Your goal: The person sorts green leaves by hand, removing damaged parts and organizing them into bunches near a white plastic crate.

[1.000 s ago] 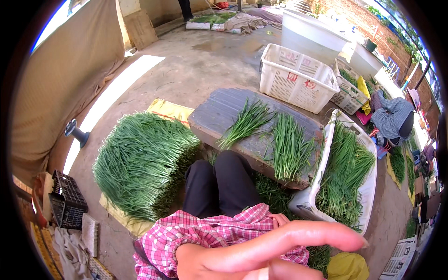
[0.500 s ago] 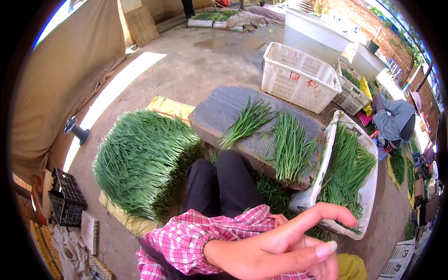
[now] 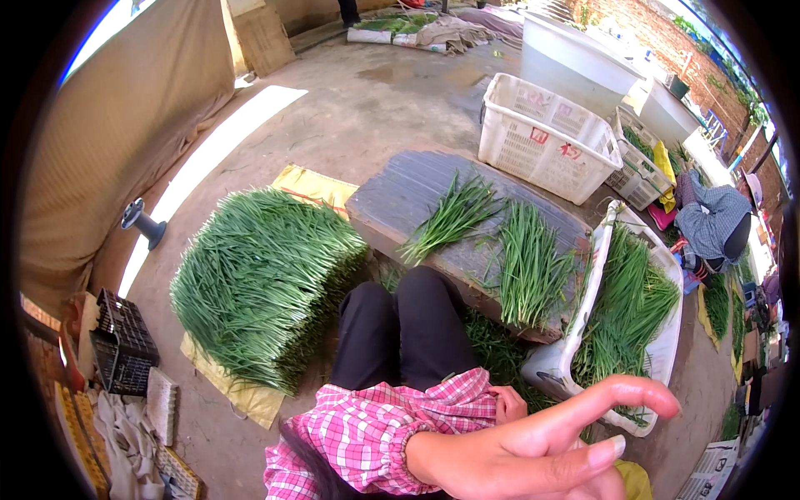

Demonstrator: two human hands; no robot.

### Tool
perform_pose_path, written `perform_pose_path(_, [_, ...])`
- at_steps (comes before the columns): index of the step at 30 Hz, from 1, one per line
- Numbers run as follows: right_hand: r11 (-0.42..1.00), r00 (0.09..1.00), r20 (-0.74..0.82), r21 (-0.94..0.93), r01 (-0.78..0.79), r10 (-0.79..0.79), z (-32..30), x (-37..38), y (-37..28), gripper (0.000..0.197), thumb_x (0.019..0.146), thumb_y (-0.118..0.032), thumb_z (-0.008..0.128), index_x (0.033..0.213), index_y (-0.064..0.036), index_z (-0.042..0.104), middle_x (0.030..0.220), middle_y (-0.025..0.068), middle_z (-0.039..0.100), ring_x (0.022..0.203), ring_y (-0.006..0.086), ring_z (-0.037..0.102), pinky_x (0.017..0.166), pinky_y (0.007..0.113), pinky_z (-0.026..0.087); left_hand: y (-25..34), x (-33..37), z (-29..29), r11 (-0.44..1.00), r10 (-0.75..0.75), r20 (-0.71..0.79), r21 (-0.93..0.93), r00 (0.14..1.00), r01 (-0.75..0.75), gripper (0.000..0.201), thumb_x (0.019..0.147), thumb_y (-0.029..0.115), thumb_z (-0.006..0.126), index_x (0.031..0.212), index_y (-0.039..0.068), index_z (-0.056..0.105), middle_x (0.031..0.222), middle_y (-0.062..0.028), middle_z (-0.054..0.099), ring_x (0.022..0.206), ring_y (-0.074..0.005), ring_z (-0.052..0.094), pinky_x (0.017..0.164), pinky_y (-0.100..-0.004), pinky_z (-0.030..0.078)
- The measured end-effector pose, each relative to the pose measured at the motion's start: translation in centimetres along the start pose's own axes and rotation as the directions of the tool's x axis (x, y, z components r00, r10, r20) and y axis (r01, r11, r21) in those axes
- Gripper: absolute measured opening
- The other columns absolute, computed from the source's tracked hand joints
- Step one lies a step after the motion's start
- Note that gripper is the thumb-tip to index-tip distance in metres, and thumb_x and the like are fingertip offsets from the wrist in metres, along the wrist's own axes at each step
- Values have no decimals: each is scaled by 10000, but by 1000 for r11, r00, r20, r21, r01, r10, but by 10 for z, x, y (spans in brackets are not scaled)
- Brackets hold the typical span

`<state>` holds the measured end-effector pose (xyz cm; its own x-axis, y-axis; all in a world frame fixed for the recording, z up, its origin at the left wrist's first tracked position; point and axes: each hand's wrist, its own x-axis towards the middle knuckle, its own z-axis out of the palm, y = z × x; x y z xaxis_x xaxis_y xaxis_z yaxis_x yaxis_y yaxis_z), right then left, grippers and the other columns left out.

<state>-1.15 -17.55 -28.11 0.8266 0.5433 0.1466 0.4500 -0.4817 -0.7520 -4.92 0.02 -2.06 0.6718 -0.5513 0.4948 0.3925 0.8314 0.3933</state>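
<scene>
- Raised in the foreground: the left hand (image 3: 508,454), loosely open, forefinger hooked, thumb well apart, apparently gripping nothing, though with lower fingers partly hidden.
- Against the pink checked shirt (image 3: 454,404): the right hand (image 3: 510,405), largely covered; cannot tell how far open or whether holding anything.
- Left of the dark-trousered knees (image 3: 421,312): a big stack of green stalks (image 3: 258,275) on a yellow sheet (image 3: 312,183), seemingly the bulk left undivided.
- Ahead, on the grey board (image 3: 400,192): a slanting bunch (image 3: 454,215) and a thicker bunch (image 3: 532,267), already set apart.
- Beside the board, in the white crate (image 3: 664,337): more loose stalks (image 3: 625,300), finished or waiting, hard to judge.
</scene>
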Motion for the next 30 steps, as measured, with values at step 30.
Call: perform_pose_path(30, [996,996,-14,24,-85,85,9,-8,16,164,730,20,429,844,-2,545,783,131,555,741,269,547,657,325,439,-28,11,-25,981,75,74,174,994,-86,245,855,117,421,1063,25,330,939,-73,462,833,-122,495,706,-230,415])
